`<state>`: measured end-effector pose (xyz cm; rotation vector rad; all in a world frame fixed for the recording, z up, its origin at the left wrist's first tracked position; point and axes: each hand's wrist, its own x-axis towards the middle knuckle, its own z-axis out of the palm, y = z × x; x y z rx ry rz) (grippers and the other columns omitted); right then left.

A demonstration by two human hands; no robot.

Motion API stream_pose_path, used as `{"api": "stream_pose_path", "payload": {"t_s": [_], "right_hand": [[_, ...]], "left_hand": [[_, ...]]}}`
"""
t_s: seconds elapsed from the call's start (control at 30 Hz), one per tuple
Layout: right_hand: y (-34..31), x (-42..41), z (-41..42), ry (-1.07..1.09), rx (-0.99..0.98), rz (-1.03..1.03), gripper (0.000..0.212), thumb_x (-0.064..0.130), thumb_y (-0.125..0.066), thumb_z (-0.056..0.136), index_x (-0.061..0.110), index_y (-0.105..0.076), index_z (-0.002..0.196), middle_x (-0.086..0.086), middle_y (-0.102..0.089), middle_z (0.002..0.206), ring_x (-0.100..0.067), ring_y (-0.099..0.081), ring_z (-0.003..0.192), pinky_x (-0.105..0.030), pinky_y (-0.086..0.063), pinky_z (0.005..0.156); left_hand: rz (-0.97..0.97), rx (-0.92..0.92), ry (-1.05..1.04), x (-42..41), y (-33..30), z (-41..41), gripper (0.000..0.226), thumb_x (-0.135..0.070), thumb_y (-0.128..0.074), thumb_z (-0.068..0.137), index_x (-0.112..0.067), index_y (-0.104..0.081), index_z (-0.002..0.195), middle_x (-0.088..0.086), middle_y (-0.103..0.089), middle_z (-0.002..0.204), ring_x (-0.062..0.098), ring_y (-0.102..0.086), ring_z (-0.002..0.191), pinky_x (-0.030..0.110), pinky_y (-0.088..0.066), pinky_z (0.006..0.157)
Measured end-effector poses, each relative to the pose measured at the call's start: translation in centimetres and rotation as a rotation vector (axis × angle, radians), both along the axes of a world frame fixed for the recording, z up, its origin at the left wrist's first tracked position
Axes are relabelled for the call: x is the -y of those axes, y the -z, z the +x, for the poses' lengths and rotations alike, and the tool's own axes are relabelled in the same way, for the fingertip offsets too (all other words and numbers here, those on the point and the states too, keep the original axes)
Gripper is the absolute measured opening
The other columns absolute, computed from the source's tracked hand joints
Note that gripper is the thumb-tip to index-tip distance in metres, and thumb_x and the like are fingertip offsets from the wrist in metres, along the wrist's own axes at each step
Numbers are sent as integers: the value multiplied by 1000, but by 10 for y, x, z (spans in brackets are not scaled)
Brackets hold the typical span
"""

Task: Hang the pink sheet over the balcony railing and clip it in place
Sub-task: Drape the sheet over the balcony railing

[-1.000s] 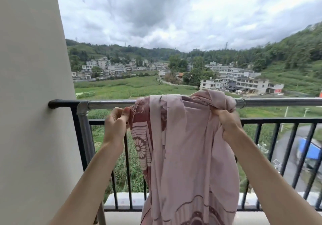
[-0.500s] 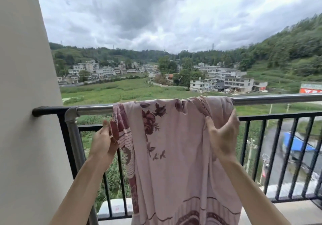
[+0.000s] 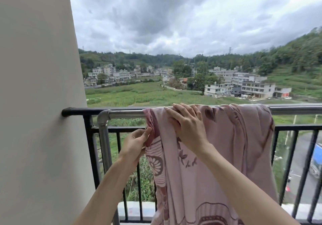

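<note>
Single head view, close behind the railing (image 3: 209,111), facing outward and level across fields toward hills.

Pale pink sheet (image 3: 217,155) with maroon flowers and striped border; silver rail (image 3: 125,114); black railing (image 3: 296,128); beige wall (image 3: 38,102)

pink sheet (image 3: 217,155) draped over railing (image 3: 125,114), hands apparently adjusting it.
</note>
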<state>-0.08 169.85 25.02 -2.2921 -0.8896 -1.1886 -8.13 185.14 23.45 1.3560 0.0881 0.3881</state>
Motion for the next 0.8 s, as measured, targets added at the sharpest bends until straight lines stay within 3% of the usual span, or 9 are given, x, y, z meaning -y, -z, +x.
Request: {"api": "stream_pose_path", "payload": {"t_s": [0.07,0.2,0.27,0.4,0.57,0.67,0.73,0.8], "right_hand": [[3,7,8,2,120,62,28,16,-60,88,21,-67,115,-4,-65,119,-25,-58,113,-39,-34,99],[5,26,20,36,122,163,19,10,-61,88,12,-69,105,-5,-70,104,-27,-64,96,-32,-34,89],[1,41,26,53,43,234,12,13,-57,90,9,-68,93,-8,-70,91,-31,-62,90,-32,-35,85],[-8,58,38,89,-89,316,15,14,-52,92,7,-64,86,-10,-67,82,-29,-59,81,-34,-41,69],[-19,84,49,254,-97,402,20,10,-47,94,0,-63,88,-21,-67,83,-36,-61,78,-40,-43,74],[-32,91,51,337,-198,370,24,13,-43,94,0,-63,92,-25,-68,91,-40,-62,84,-38,-43,72],[-38,82,45,327,-249,348,26,15,-42,93,4,-65,100,-21,-69,101,-37,-60,96,-38,-42,81],[-37,63,32,233,-236,282,32,27,-44,94,11,-61,116,-12,-64,119,-30,-52,115,-41,-31,99]], "left_hand": [[162,72,-85,-8,-5,-2,18,-21,-59,88,-10,-63,74,1,-69,71,15,-63,69,26,-55,62],[370,218,-226,-19,-26,0,23,-19,-57,91,-11,-58,69,6,-67,71,19,-63,70,37,-55,73],[291,243,-329,-27,-37,3,23,-22,-55,92,-14,-56,70,6,-63,72,20,-59,71,37,-51,73],[99,289,-484,-46,-50,4,28,-23,-53,94,-20,-50,66,-2,-54,63,11,-51,58,28,-44,60],[-46,321,-566,-63,-54,-2,26,-21,-50,95,-20,-47,69,-2,-51,65,8,-53,55,25,-48,55],[31,325,-585,-70,-48,-6,27,-20,-51,95,-19,-46,68,-2,-46,60,1,-47,44,18,-43,46],[140,318,-549,-63,-41,-5,29,-21,-52,94,-19,-46,66,-2,-45,58,6,-42,47,18,-39,46],[227,320,-526,-51,-36,-2,28,-21,-53,94,-19,-48,66,1,-47,60,9,-42,51,14,-39,44]]}}
